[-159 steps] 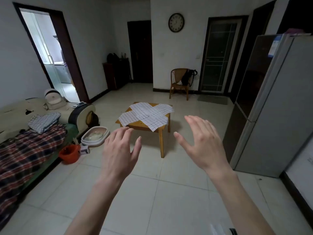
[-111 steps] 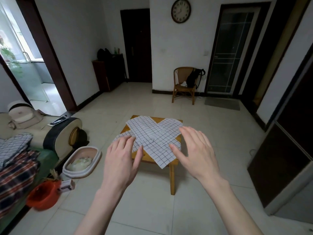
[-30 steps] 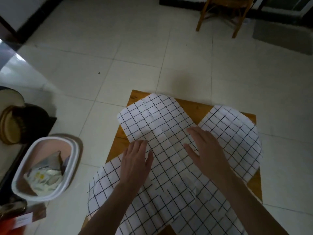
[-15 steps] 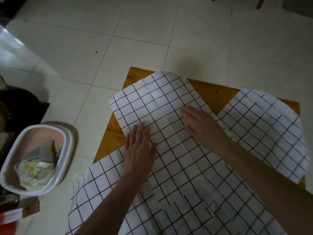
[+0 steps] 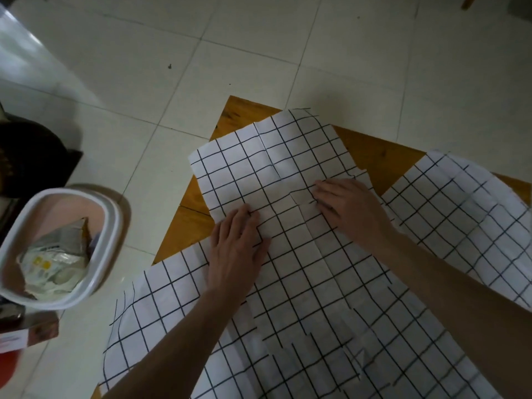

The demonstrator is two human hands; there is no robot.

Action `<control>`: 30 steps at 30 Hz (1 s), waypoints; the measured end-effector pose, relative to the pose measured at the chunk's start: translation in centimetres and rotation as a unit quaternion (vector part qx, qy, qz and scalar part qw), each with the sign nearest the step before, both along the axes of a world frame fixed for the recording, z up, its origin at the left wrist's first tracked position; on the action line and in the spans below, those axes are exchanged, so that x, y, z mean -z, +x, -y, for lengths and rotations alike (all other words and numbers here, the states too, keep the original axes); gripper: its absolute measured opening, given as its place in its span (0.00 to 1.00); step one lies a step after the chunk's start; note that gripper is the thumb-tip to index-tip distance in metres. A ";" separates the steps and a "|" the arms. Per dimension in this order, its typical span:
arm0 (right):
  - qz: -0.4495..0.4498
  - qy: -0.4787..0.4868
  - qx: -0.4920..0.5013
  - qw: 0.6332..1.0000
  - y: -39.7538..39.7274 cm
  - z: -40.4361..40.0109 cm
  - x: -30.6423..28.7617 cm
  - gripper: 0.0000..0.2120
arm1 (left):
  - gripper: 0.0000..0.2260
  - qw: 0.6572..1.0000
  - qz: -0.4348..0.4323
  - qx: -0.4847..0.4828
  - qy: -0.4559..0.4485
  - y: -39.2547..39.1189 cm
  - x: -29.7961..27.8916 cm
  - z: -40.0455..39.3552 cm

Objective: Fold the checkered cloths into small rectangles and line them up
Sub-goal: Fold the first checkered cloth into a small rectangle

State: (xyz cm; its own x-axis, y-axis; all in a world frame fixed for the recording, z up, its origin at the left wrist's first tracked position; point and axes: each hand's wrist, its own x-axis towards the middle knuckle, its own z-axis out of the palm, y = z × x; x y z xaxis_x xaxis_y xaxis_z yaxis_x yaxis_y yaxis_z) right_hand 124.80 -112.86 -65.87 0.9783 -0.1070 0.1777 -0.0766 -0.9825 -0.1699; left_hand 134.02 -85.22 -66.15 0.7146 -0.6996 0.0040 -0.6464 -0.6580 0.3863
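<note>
Hands flat: left hand [image 5: 236, 249] and right hand [image 5: 351, 211] press the white black-grid checkered cloth [image 5: 267, 168] on the wooden table [image 5: 374, 154]. Smooth toward its far corner, then fold square.

White-rimmed pink tub [image 5: 110, 226] on tiled floor [image 5: 259, 53] left of wooden table [image 5: 187, 226]; crumpled packets [image 5: 54, 254] inside.

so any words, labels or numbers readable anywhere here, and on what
None can be read.
Crumpled printed packet in the white-rimmed oval bin: print too blurred.
White label on the box at the left edge: too blurred.
Black-and-white checkered cloths: grid lines only, no text.
</note>
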 end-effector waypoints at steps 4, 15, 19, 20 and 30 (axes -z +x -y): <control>0.050 -0.019 -0.007 0.999 -0.1 0.1 -0.3 0.14 | 0.16 0.998 0.013 -0.020 -0.059 0.5 0.2 -0.1; 0.067 -0.028 -0.041 0.997 -1.8 0.7 -7.0 0.12 | 0.05 0.991 0.011 -0.005 -0.135 1.7 -5.1 -0.2; 0.065 -0.020 -0.039 0.997 -2.9 1.1 -10.9 0.10 | 0.05 0.989 0.015 0.014 -0.143 2.9 -8.9 -0.5; 0.066 -0.014 -0.041 0.997 -3.2 1.1 -11.9 0.07 | 0.04 0.989 0.021 0.017 -0.143 3.3 -9.8 -0.6; 0.101 -0.026 -0.022 0.994 -5.1 2.7 -17.5 0.06 | 0.03 0.988 0.078 0.062 -0.115 6.3 -15.9 -0.5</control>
